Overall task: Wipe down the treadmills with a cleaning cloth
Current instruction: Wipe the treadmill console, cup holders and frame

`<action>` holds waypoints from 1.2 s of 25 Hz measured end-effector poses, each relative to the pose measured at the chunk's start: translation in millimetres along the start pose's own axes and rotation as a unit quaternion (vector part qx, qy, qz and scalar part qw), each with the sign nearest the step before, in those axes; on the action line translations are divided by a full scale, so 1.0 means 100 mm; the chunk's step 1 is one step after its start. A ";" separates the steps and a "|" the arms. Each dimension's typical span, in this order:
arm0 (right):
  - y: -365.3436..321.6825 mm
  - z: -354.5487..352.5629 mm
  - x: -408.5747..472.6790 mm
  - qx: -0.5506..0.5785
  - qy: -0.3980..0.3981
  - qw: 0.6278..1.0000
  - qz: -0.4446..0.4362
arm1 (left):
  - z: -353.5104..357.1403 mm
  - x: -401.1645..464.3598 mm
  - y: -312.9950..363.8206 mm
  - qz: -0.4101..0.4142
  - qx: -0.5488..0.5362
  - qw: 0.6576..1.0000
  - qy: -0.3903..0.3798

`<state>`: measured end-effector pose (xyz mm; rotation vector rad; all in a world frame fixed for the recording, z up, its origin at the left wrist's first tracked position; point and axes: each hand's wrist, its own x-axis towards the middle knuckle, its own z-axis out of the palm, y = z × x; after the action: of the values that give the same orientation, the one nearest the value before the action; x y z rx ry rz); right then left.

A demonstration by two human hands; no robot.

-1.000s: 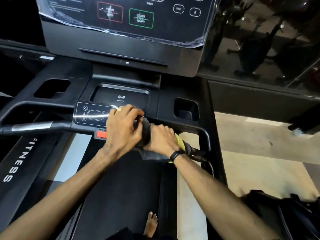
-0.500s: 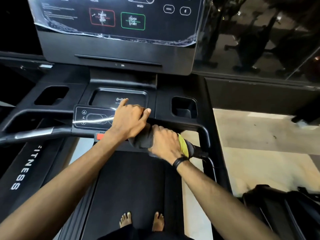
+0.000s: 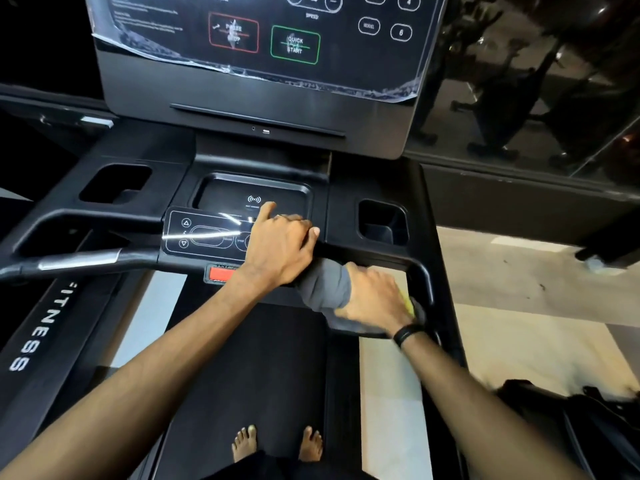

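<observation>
I stand barefoot on a black treadmill, facing its console. A grey cleaning cloth with a yellow part is wrapped round the right half of the front handlebar. My right hand grips the cloth round the bar; a black band sits on its wrist. My left hand lies over the bar and the right end of the small control panel, fingers curled over the edge beside the cloth, index finger pointing toward the phone tray.
The screen above carries peeling protective film and pause and quick start buttons. Cup holders sit either side of the tray. A red stop key is below the panel. Tiled floor and a dark machine lie to the right.
My right hand has slid the cloth rightward along the bar. My left hand has shifted up from the cloth onto the panel edge, its index finger stretching out. The camera has tilted down.
</observation>
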<state>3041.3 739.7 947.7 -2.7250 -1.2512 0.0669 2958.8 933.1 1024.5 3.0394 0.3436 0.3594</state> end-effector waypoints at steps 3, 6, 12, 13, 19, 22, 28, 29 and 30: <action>0.19 -0.23 0.17 0.133 -0.168 0.976 0.039 | -0.01 0.01 0.01 0.002 0.003 1.000 -0.001; 0.15 -0.05 -0.10 0.065 -0.056 0.994 0.064 | 0.00 0.00 -0.01 -0.003 0.000 1.000 0.001; 0.47 -0.21 -0.07 0.227 -0.190 0.952 0.083 | 0.03 0.00 -0.05 0.007 -0.016 1.000 0.001; 0.50 -0.23 -0.06 0.220 -0.208 0.949 0.083 | 0.02 0.01 -0.05 0.007 -0.017 1.000 0.004; 0.39 0.12 -0.48 0.034 0.054 0.994 0.089 | 0.04 -0.02 -0.05 -0.001 -0.035 0.999 0.020; 0.56 -0.20 -0.23 0.101 -0.142 0.978 0.113 | 0.05 -0.02 -0.06 0.006 -0.037 0.999 0.023; 0.45 0.14 -0.42 0.134 0.004 0.981 0.138 | 0.06 -0.03 -0.08 0.001 -0.051 0.998 0.032; 0.46 0.09 -0.41 0.096 0.002 0.989 0.116 | 0.06 -0.02 -0.08 0.003 -0.051 0.998 0.033; 0.48 -0.04 -0.36 0.085 -0.042 0.990 0.108 | 0.06 -0.02 -0.07 0.006 -0.051 0.998 0.036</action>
<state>3054.1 681.2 943.5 -2.7191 -0.9162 0.2992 2956.5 939.2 1017.3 2.9354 0.3021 0.4731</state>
